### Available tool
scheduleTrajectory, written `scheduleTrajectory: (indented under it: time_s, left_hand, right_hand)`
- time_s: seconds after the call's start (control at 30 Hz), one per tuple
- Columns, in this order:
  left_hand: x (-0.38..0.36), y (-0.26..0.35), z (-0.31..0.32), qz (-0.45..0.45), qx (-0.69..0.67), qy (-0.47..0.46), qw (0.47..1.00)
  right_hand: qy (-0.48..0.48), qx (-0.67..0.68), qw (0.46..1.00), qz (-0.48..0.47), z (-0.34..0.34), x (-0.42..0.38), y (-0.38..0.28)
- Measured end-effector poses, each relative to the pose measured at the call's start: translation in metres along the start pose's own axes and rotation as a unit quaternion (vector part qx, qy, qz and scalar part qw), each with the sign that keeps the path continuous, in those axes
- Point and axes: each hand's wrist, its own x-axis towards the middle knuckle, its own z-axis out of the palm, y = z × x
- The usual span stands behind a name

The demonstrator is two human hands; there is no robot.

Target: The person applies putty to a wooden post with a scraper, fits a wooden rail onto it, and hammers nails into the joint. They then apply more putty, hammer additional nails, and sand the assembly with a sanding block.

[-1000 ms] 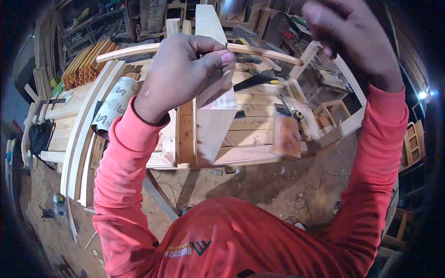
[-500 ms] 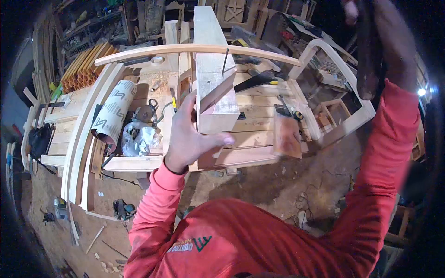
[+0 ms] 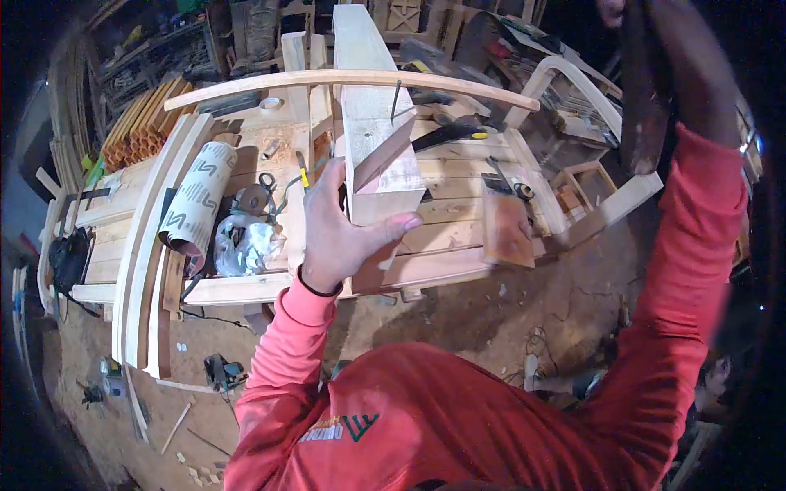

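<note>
A thick pale wooden beam [image 3: 385, 206] points toward me over the bench. My left hand [image 3: 340, 225] grips its near end, fingers along the left side and thumb across the end face. On the beam's top lies a slanting flat wood piece [image 3: 385, 154], close to the left fingers. Behind that piece a thin dark rod like a nail [image 3: 395, 100] stands up, slightly tilted. My right hand [image 3: 612, 12] is raised at the upper right, partly cut off by the frame, with its fingers curled by a long dark wooden piece [image 3: 647, 123], which looks held and hangs down.
A curved wooden strip [image 3: 246, 92] crosses behind the beam. On the slatted bench lie a printed roll [image 3: 196, 196], a clear plastic bag [image 3: 241, 245], a black-handled saw [image 3: 450, 135] and a reddish flat board [image 3: 506, 229]. A rounded wooden frame [image 3: 565, 69] stands at the right.
The view has shifted slightly. My left hand stays on the beam's end. My raised right arm and the dark wooden piece have moved only a little.
</note>
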Motion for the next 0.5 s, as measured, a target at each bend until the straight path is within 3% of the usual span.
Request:
scheduleTrajectory:
  time_s: [0.13,0.2,0.3,0.43,0.47,0.5]
  left_hand:
    - [0.001,0.0,0.001,0.007,-0.026,-0.01,1.0]
    - [0.002,-0.001,0.0,0.019,-0.05,-0.03,0.998]
    - [0.013,-0.011,-0.022,-0.069,-0.197,-0.057,0.976]
    - [0.066,-0.01,-0.061,-0.204,-0.446,-0.01,0.871]
    - [0.084,0.0,-0.066,-0.242,-0.467,-0.022,0.85]
    - [0.097,-0.002,-0.062,-0.249,-0.425,-0.03,0.87]
  right_hand:
    - [-0.165,-0.017,0.985,-0.041,0.04,-0.006,-0.003]
    - [-0.183,-0.012,0.983,-0.026,0.039,-0.004,0.003]
    - [-0.097,0.03,0.995,0.025,0.024,-0.013,-0.004]
    - [-0.004,0.023,0.998,0.055,0.004,-0.029,0.007]
    - [0.007,0.021,0.998,0.062,0.003,-0.034,0.009]
    - [0.019,0.018,0.997,0.07,0.001,-0.039,0.012]
